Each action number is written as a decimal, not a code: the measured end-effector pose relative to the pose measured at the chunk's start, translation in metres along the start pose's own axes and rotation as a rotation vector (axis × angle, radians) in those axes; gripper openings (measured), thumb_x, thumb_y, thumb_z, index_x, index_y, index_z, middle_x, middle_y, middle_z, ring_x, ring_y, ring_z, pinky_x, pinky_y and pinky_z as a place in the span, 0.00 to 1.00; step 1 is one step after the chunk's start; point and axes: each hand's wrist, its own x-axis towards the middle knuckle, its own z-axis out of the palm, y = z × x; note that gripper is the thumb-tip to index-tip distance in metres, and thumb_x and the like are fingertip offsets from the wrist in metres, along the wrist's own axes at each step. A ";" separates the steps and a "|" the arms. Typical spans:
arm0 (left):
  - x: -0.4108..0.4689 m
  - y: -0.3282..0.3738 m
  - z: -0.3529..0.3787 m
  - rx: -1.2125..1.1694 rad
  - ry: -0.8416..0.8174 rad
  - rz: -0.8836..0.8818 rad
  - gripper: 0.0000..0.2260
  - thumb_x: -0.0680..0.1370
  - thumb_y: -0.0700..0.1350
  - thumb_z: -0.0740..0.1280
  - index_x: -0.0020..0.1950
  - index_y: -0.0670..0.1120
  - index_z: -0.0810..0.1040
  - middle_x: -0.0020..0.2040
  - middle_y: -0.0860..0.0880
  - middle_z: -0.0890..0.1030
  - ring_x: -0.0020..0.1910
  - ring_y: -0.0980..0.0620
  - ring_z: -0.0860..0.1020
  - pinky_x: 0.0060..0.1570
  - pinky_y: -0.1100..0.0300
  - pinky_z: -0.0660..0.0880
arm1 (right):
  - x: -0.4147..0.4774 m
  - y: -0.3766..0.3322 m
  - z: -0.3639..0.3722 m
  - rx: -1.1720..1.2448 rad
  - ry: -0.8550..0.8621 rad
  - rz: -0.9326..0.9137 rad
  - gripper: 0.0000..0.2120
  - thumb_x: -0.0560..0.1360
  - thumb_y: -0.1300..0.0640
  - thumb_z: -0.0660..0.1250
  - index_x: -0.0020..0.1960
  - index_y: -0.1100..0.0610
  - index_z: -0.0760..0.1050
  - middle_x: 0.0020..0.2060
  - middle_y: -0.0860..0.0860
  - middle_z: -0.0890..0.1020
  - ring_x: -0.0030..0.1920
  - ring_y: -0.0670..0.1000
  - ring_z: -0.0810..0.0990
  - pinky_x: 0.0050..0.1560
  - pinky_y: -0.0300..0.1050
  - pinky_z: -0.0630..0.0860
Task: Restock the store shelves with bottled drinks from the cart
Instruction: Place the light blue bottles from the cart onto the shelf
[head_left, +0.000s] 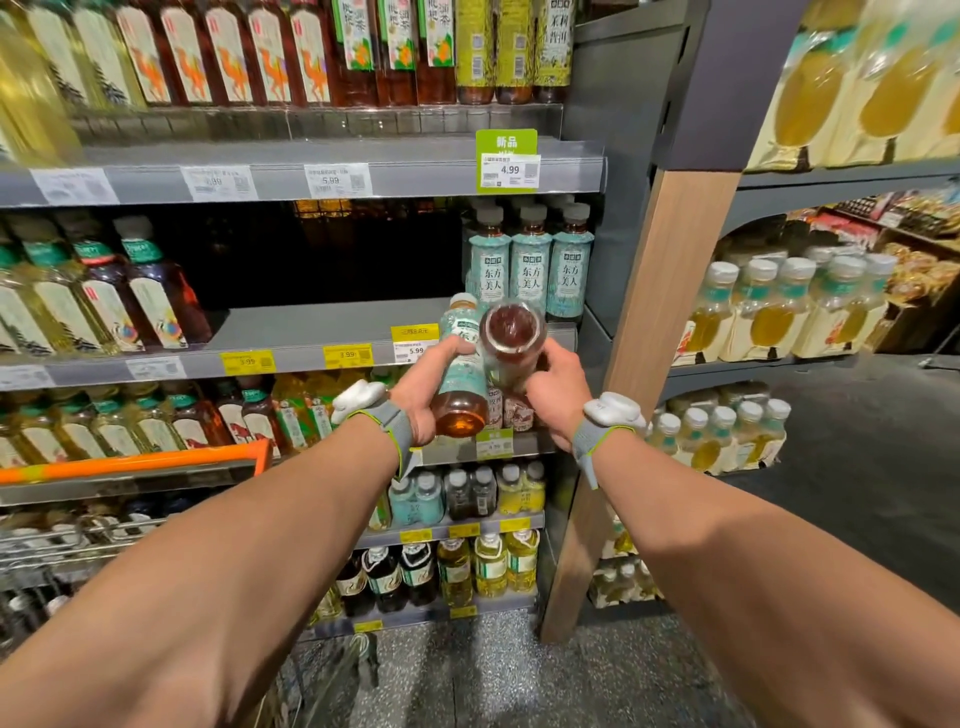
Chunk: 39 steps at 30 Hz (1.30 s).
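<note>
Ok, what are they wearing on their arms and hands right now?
No sleeves and no gloves: the forearms, the left hand and the right hand are bare. Each wrist carries a grey band with yellow-green edging, the left band and the right band, with a rounded white pod on top: left pod, right pod.

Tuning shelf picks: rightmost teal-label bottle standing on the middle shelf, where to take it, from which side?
Take the rightmost bottle at its narrow neck, just under the grey cap, coming from the front. It stands upright, its body packed against its neighbour and close to the side panel; only the neck likely leaves finger room.
</note>
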 end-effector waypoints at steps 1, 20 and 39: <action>0.002 0.001 -0.002 0.010 0.006 0.015 0.16 0.73 0.53 0.73 0.54 0.43 0.79 0.41 0.45 0.84 0.33 0.46 0.83 0.39 0.55 0.81 | 0.001 -0.003 0.003 0.066 -0.029 0.012 0.23 0.70 0.69 0.70 0.57 0.45 0.83 0.48 0.43 0.86 0.51 0.46 0.83 0.44 0.40 0.81; 0.024 0.014 -0.032 0.076 0.020 0.066 0.30 0.68 0.49 0.70 0.69 0.42 0.78 0.63 0.39 0.82 0.61 0.36 0.81 0.68 0.37 0.72 | 0.024 -0.005 0.044 0.523 -0.087 0.340 0.27 0.64 0.57 0.76 0.60 0.65 0.76 0.48 0.60 0.84 0.45 0.59 0.86 0.47 0.62 0.83; 0.106 0.035 0.029 0.433 0.462 0.627 0.24 0.62 0.49 0.77 0.55 0.49 0.76 0.50 0.49 0.84 0.51 0.45 0.83 0.55 0.41 0.80 | 0.129 0.028 -0.011 -0.108 0.212 -0.004 0.39 0.65 0.39 0.79 0.69 0.55 0.71 0.57 0.48 0.75 0.62 0.52 0.75 0.58 0.43 0.69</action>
